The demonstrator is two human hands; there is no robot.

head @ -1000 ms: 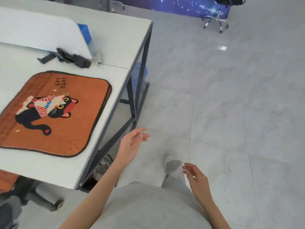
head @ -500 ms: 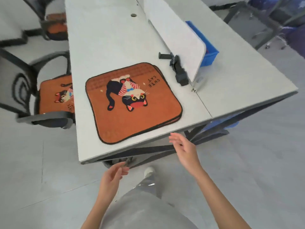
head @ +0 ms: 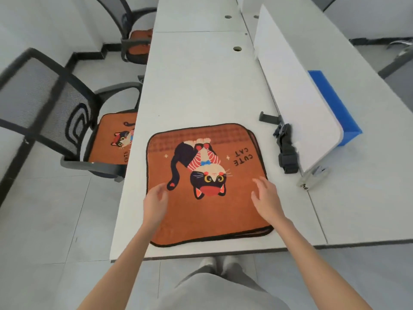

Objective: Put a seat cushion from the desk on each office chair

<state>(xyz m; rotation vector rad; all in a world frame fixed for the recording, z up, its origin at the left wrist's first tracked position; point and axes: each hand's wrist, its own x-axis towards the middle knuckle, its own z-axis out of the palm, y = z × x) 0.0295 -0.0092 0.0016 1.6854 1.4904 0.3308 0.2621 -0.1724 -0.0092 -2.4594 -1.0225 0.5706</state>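
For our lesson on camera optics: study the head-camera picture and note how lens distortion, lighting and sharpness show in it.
Head view: wide-angle bending, the desk edges splay outward and the near chair leans; soft, even light, only faint shadows under the left hand and right hand; the cat cushion is fairly sharp, with the far chair softer.

Orange cushion point(head: 207, 211) on white desk point(head: 201, 86), hands point(head: 155, 203) spread above it

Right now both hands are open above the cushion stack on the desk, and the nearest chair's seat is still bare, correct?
Not quite. The head view shows the nearest chair already has a cushion on its seat. The rest holds: left hand and right hand are open above the cushion stack.
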